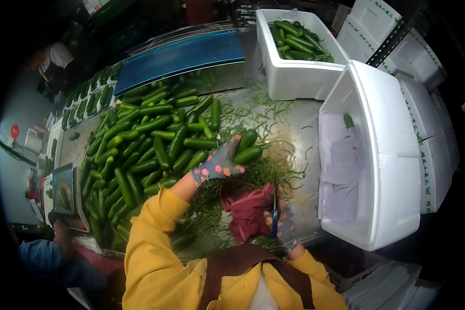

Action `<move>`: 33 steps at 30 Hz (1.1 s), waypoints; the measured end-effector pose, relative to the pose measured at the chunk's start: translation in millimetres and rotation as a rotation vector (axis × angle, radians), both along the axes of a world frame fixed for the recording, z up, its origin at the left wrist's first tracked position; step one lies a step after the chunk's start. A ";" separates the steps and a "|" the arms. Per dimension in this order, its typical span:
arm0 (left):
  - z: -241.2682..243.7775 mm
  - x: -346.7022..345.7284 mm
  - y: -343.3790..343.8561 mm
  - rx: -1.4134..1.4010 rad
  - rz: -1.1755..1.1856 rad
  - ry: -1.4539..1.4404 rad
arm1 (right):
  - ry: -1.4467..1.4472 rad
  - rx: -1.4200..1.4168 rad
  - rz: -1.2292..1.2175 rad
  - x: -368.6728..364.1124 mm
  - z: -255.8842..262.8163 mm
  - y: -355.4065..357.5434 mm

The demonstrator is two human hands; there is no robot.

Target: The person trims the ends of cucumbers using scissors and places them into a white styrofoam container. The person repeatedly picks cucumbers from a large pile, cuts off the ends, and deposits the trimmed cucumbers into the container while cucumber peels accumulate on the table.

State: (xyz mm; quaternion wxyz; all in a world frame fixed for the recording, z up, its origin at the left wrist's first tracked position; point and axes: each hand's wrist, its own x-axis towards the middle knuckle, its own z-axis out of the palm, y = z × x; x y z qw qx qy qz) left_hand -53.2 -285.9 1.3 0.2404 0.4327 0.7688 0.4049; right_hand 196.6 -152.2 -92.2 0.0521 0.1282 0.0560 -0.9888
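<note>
My left hand, in a grey glove with a floral pattern, holds two short green cucumbers over the metal table. A large pile of cucumbers lies to its left. My right hand, gloved alike, is closed around a blue-handled cutting tool, probably scissors, whose dark, narrow blade points away from me. Beside that hand a crumpled dark red cloth rests on the table. Thin green trimmed stems lie scattered under and around both hands.
A white foam box full of cucumbers stands at the back right. Nearer, a tilted foam box holds paper lining and one cucumber. A blue-topped ledge borders the pile. At the left are a scale, packed cucumbers and another person's arm.
</note>
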 end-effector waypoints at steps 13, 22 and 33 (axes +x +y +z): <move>33.3 85.5 -61.3 -0.009 0.059 0.107 | -0.087 1.044 0.218 -9.4 63.4 -12.8; 35.1 91.9 -61.0 -0.104 -0.114 0.222 | 0.022 1.189 0.132 -13.5 73.6 -11.2; -11.4 120.9 -54.3 0.567 0.017 -1.638 | -0.104 0.673 0.090 -5.4 73.1 -12.8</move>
